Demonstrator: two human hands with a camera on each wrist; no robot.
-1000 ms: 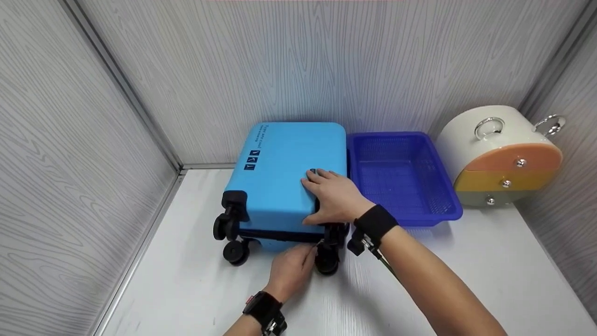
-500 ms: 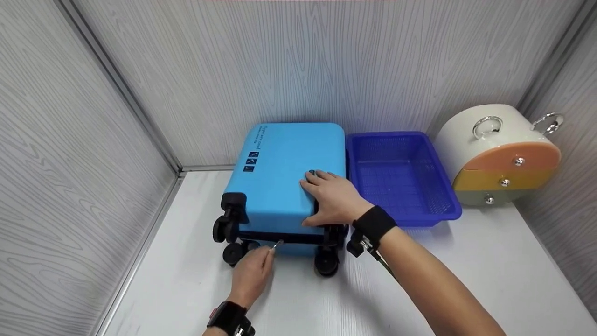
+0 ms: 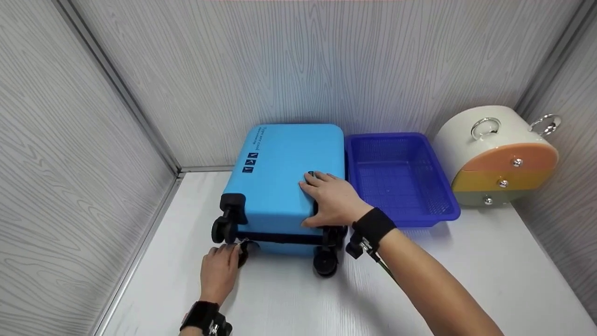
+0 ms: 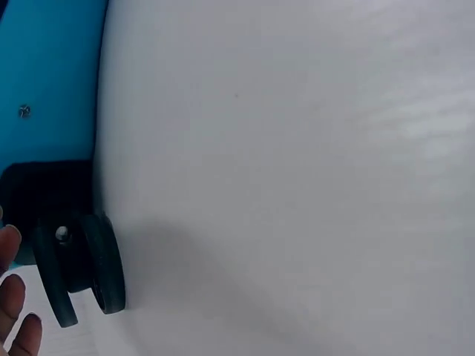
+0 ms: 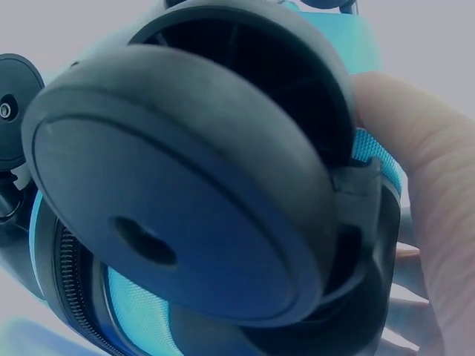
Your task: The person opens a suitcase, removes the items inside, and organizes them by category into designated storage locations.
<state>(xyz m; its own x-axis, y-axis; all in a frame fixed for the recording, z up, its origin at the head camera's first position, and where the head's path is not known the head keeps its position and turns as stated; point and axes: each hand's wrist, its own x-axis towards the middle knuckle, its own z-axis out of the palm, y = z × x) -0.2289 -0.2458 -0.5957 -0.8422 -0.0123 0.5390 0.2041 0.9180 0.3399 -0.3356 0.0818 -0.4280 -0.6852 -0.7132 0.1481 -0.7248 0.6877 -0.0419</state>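
Observation:
A light blue hard-shell suitcase (image 3: 289, 186) lies flat on the white table, its black wheels facing me. Along its near side runs a black zipper band (image 3: 280, 238). My left hand (image 3: 219, 273) is at the left end of this band, beside the lower left wheel (image 3: 243, 255), pinching a small silver zipper pull (image 3: 243, 241). The left wrist view catches only some fingertips (image 4: 11, 297) near a wheel (image 4: 78, 267). With fingers spread, my right hand (image 3: 336, 200) presses on the suitcase's near right corner, its thumb over the front edge. A wheel (image 5: 178, 185) fills much of the right wrist view.
A blue plastic basket (image 3: 406, 218) stands directly right of the suitcase. Beyond it is a rounded cream box (image 3: 466, 140) with coloured drawers and silver ring handles. A wood-grain panel (image 3: 298, 60) rises behind, with others at both sides.
My left hand has slid leftward along the zipper band with the zipper pull, from the right wheel to the left one. The right hand and suitcase stay in place.

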